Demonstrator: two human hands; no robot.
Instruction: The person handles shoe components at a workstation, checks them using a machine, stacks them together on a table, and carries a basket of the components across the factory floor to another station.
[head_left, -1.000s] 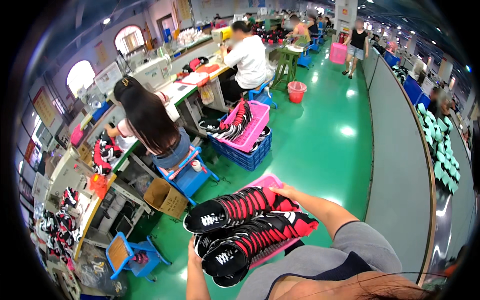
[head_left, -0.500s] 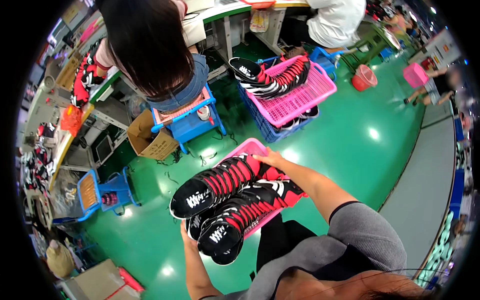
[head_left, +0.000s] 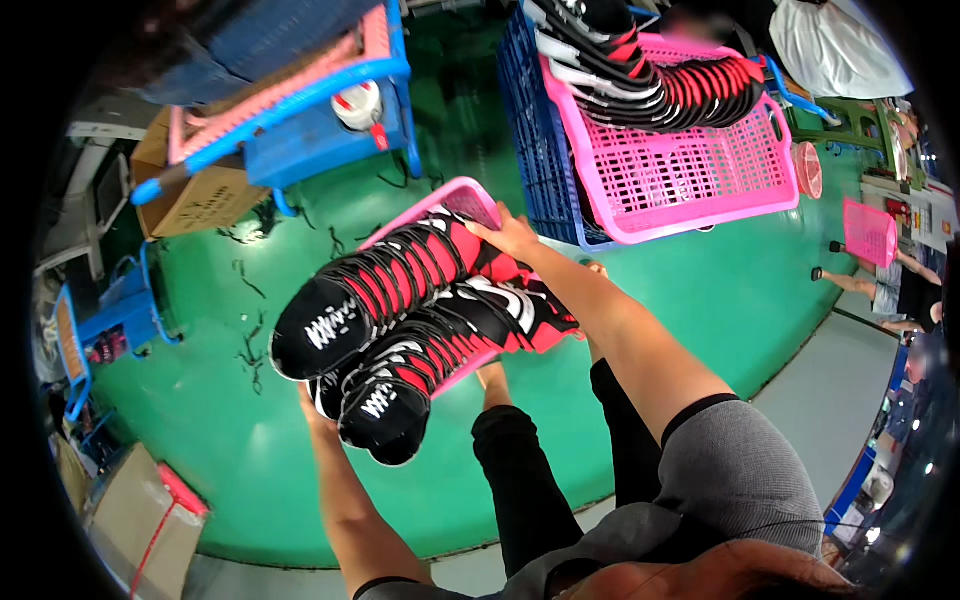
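Observation:
Black, red and white lace-up shoe uppers (head_left: 395, 275) are piled lengthwise in a pink plastic basket (head_left: 470, 195) that I carry in front of me. My right hand (head_left: 508, 236) is closed over the basket's far right rim. At the left end, under the black toes, my left hand (head_left: 314, 405) supports the load, its fingers mostly hidden by the uppers. Ahead on the right, a second pink basket (head_left: 690, 195) holds more uppers (head_left: 650, 85) of the same kind. It sits on a blue crate (head_left: 535, 130).
A blue wheeled stool (head_left: 320, 140) with a seated person stands ahead on the left, beside a cardboard box (head_left: 200, 195). Loose black laces (head_left: 250, 350) lie on the green floor (head_left: 270, 460). Another person (head_left: 905, 290) with a pink basket is far right.
I have moved forward with the loaded basket, so the stool and the stacked baskets appear larger and closer. Both hands keep their places on the load.

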